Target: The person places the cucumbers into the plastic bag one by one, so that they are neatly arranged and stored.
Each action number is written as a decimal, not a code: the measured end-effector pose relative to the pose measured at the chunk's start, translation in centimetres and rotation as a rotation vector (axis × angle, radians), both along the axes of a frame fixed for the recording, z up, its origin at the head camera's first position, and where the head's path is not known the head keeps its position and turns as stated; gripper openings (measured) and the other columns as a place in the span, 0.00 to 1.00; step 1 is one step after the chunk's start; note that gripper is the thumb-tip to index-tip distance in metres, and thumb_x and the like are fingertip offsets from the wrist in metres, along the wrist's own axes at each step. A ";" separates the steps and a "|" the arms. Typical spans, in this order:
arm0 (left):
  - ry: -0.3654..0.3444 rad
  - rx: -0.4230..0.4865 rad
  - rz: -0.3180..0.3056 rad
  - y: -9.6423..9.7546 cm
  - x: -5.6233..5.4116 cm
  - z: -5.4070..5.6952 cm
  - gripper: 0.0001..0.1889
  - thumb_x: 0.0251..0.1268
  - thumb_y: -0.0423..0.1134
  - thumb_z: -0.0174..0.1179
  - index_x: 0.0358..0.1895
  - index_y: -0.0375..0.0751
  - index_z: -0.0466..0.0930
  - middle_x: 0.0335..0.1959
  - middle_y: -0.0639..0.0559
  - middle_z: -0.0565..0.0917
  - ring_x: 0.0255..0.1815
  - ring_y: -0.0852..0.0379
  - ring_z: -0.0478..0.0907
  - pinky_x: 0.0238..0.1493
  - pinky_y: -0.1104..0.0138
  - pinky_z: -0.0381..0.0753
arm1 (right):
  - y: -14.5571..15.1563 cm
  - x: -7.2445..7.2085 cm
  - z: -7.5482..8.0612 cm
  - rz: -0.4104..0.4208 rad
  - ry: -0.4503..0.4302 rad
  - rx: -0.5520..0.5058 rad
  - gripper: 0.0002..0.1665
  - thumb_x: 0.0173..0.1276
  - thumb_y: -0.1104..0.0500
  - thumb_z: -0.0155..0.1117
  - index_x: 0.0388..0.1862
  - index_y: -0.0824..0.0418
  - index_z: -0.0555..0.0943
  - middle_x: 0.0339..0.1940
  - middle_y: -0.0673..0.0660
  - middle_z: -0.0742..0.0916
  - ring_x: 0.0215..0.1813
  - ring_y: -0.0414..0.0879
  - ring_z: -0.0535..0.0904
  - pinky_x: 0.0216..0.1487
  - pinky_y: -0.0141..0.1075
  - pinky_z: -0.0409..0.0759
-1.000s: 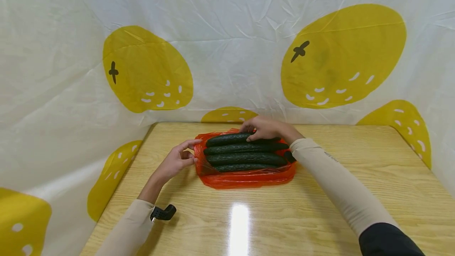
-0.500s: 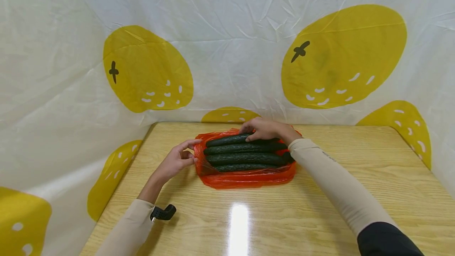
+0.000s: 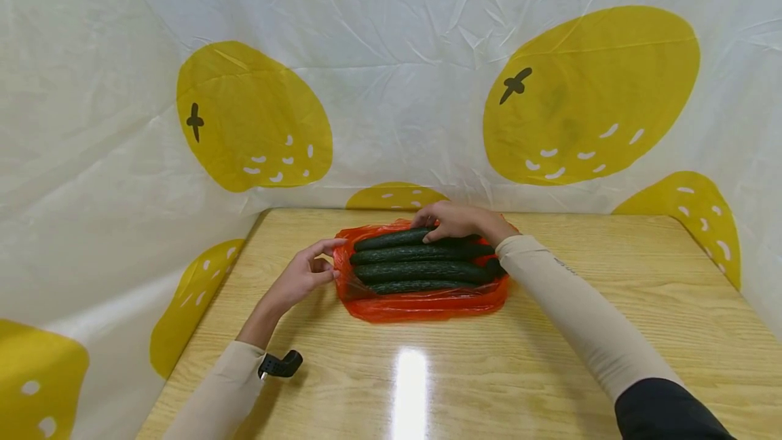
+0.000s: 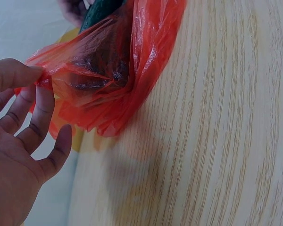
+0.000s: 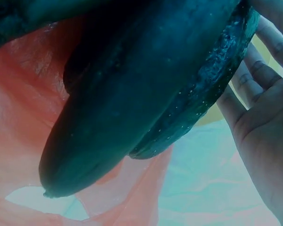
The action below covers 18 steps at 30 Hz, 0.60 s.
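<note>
Several long dark green cucumbers lie side by side in an opened red plastic bag [image 3: 421, 307] on the table. At the bag's left end, my left hand [image 3: 296, 278] pinches the film between thumb and fingertips; the left wrist view shows the bunched edge [image 4: 45, 81] there. From above, my right hand [image 3: 459, 218] grips the farthest cucumber [image 3: 386, 240], thumb on the near side and fingers behind it. In the right wrist view the fingers [image 5: 262, 68] lie along that cucumber [image 5: 191, 106], partly hidden by another cucumber [image 5: 113, 103].
The wood-grain table [image 3: 489, 372] reaches toward me, with a bright light reflection in front of the bag. Behind and to the left hangs a white cloth [image 3: 403, 107] with yellow fruit prints. A black device [image 3: 281, 364] is strapped to my left wrist.
My right wrist has shifted very slightly left, and a bit of red film now shows behind it. The left hand, bag and cucumbers look almost unmoved.
</note>
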<state>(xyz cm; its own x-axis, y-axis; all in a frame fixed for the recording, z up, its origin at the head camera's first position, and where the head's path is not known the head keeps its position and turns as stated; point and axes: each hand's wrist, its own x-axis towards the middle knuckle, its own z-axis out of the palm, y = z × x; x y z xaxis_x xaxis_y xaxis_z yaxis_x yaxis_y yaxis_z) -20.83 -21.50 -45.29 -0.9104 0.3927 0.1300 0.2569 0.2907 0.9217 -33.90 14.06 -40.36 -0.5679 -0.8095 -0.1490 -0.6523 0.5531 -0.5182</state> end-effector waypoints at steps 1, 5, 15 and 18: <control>0.000 0.000 0.000 0.0 0.0 0.0 0.30 0.68 0.23 0.60 0.73 0.36 0.68 0.54 0.36 0.73 0.38 0.33 0.78 0.41 0.59 0.84 | 0.1 0.1 0.1 -0.002 -0.003 0.001 0.25 0.73 0.56 0.67 0.67 0.58 0.78 0.65 0.56 0.82 0.64 0.55 0.77 0.67 0.52 0.73; 0.002 -0.002 -0.001 0.0 0.0 0.0 0.30 0.68 0.23 0.60 0.73 0.36 0.68 0.54 0.36 0.72 0.38 0.33 0.77 0.41 0.59 0.84 | 0.4 0.2 0.2 -0.014 -0.013 0.002 0.25 0.73 0.57 0.66 0.68 0.60 0.77 0.65 0.58 0.81 0.65 0.57 0.77 0.67 0.54 0.72; 0.007 0.001 0.005 0.1 0.1 -0.2 0.30 0.68 0.23 0.61 0.74 0.37 0.68 0.54 0.36 0.72 0.39 0.33 0.78 0.42 0.58 0.84 | 1.5 0.2 0.1 -0.015 -0.024 -0.022 0.25 0.74 0.58 0.65 0.67 0.62 0.77 0.64 0.60 0.82 0.65 0.59 0.77 0.67 0.56 0.73; 0.014 -0.001 0.009 0.0 0.2 -0.3 0.30 0.68 0.24 0.61 0.73 0.36 0.68 0.54 0.36 0.72 0.38 0.38 0.79 0.42 0.58 0.84 | 2.0 0.2 0.1 -0.015 -0.027 -0.033 0.25 0.73 0.59 0.66 0.67 0.63 0.77 0.64 0.61 0.82 0.64 0.60 0.77 0.67 0.56 0.73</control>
